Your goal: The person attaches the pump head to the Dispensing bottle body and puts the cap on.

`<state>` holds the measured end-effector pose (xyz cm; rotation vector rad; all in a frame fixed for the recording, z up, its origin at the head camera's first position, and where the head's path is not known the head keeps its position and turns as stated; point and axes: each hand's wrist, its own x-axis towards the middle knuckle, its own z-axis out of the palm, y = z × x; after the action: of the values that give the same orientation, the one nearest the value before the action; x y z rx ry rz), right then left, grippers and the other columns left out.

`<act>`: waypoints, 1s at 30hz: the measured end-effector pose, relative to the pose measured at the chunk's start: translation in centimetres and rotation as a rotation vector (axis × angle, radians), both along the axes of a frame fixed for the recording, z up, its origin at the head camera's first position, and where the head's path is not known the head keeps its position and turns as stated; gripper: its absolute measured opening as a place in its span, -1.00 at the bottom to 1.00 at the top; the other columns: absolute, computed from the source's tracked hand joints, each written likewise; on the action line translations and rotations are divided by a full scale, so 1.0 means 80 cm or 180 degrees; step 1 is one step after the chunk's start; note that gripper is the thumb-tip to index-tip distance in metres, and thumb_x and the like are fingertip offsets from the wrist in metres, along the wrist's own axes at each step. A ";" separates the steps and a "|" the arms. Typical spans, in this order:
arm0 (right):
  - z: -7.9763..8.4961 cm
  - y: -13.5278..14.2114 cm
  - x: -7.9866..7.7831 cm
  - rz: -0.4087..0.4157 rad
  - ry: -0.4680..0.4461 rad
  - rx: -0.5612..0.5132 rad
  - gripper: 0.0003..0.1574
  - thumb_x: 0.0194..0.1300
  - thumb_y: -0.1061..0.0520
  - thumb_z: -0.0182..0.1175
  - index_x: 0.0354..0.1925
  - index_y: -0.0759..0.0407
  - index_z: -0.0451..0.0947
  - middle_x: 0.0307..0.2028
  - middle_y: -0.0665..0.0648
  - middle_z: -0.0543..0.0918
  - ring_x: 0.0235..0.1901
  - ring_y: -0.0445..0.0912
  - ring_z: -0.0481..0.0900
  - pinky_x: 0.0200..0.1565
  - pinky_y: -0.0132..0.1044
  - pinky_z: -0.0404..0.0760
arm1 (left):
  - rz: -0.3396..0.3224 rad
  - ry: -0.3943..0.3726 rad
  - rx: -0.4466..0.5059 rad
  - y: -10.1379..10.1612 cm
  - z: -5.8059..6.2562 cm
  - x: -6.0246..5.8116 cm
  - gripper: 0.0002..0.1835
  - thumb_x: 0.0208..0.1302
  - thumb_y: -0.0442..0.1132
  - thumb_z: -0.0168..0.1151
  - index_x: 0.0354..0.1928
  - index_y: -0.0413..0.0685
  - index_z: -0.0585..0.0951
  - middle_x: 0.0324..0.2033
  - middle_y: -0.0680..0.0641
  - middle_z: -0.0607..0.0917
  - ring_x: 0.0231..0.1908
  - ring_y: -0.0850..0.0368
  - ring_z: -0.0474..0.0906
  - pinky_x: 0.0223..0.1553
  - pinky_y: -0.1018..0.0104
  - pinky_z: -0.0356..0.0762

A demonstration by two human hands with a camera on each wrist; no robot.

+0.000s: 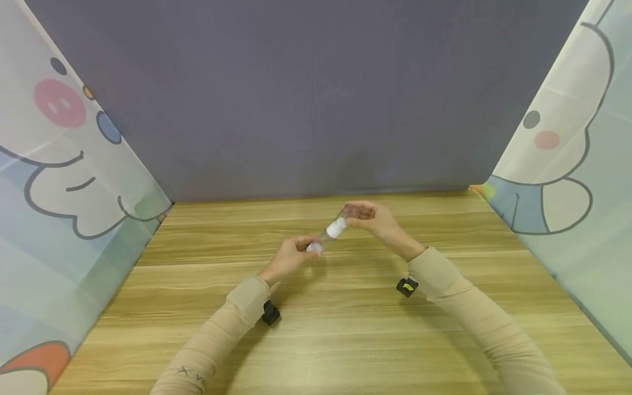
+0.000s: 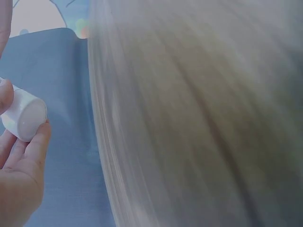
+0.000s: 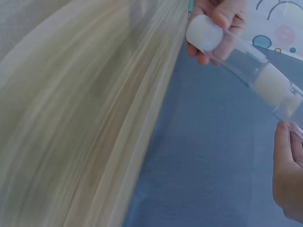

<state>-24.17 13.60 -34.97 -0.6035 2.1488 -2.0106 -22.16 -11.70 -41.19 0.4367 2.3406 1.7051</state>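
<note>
A slim clear bottle (image 1: 337, 228) with white parts is held tilted above the table, its upper end toward the right. My left hand (image 1: 290, 258) grips its lower end, where a round white base (image 3: 204, 33) shows. At the upper end, the fingers and thumb of my right hand (image 1: 379, 222) pinch a clear cap (image 1: 350, 211). Between the hands, a white collar (image 3: 271, 85) shows, with a smaller white piece inside the cap. The left wrist view has only the bottle's white end (image 2: 32, 117) between thumb and fingers; the rest lies out of frame.
Beneath the hands spreads a wood-grain table (image 1: 340, 340). A dark grey panel (image 1: 316, 99) stands behind it, and cartoon-printed cloths (image 1: 64, 181) flank both sides. Small black devices (image 1: 407, 287) sit at the wrists.
</note>
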 end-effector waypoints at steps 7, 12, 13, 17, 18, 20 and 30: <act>-0.009 -0.004 -0.001 0.0005 -0.0064 0.0106 -0.38 0.34 0.40 0.24 0.31 0.55 0.32 0.24 0.43 0.50 0.06 -0.17 0.61 0.14 -0.33 0.59 | -0.0017 -0.0073 0.0022 0.011 0.003 -0.002 -0.49 0.33 -0.33 0.32 0.27 -0.40 0.49 0.23 -0.34 0.54 0.20 -0.22 0.52 0.19 0.02 0.55; -0.013 -0.003 -0.002 -0.0006 -0.0098 0.0096 -0.39 0.35 0.40 0.23 0.31 0.56 0.32 0.25 0.44 0.48 0.09 -0.10 0.60 0.12 -0.35 0.59 | -0.0052 -0.0086 0.0034 0.017 -0.001 -0.006 -0.52 0.34 -0.31 0.33 0.24 -0.37 0.52 0.21 -0.31 0.56 0.18 -0.20 0.54 0.19 0.02 0.55; -0.013 -0.004 -0.002 -0.0006 -0.0112 0.0092 -0.39 0.35 0.40 0.23 0.31 0.56 0.32 0.26 0.44 0.48 0.10 -0.10 0.59 0.13 -0.35 0.59 | -0.0072 -0.0083 0.0032 0.018 -0.001 -0.007 -0.53 0.35 -0.30 0.32 0.24 -0.36 0.52 0.21 -0.31 0.56 0.19 -0.20 0.53 0.20 0.02 0.55; -0.016 -0.003 -0.004 -0.0060 -0.0130 0.0127 -0.38 0.35 0.39 0.24 0.31 0.54 0.34 0.24 0.42 0.50 0.07 -0.12 0.60 0.11 -0.36 0.60 | -0.0122 -0.0033 0.0040 0.025 -0.003 -0.009 -0.55 0.34 -0.29 0.34 0.21 -0.33 0.55 0.20 -0.28 0.57 0.16 -0.18 0.55 0.18 0.01 0.56; -0.017 -0.003 -0.005 -0.0072 -0.0128 0.0135 -0.39 0.34 0.38 0.25 0.30 0.53 0.35 0.23 0.42 0.51 0.07 -0.12 0.61 0.11 -0.35 0.60 | -0.0118 -0.0019 0.0042 0.027 -0.004 -0.011 -0.57 0.33 -0.30 0.34 0.20 -0.32 0.57 0.18 -0.27 0.59 0.14 -0.17 0.56 0.17 0.01 0.57; -0.018 -0.003 -0.006 -0.0089 -0.0123 0.0164 -0.39 0.34 0.38 0.25 0.30 0.52 0.36 0.22 0.43 0.52 0.06 -0.11 0.62 0.10 -0.35 0.61 | -0.0103 0.0002 0.0081 0.030 -0.006 -0.014 -0.58 0.31 -0.32 0.35 0.17 -0.33 0.58 0.13 -0.26 0.63 0.10 -0.15 0.58 0.15 0.02 0.58; -0.026 -0.002 -0.009 -0.0215 -0.0093 0.0250 -0.40 0.32 0.35 0.29 0.28 0.48 0.41 0.21 0.38 0.55 0.12 0.05 0.59 0.10 -0.32 0.62 | -0.0119 -0.0031 -0.0030 0.039 -0.012 -0.025 -0.56 0.27 -0.33 0.39 0.16 -0.31 0.59 0.06 -0.26 0.67 0.09 -0.14 0.60 0.14 0.02 0.59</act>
<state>-24.87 13.47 -37.05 -0.4937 2.2480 -1.9441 -24.19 -8.60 -42.16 0.4662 2.3179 1.6752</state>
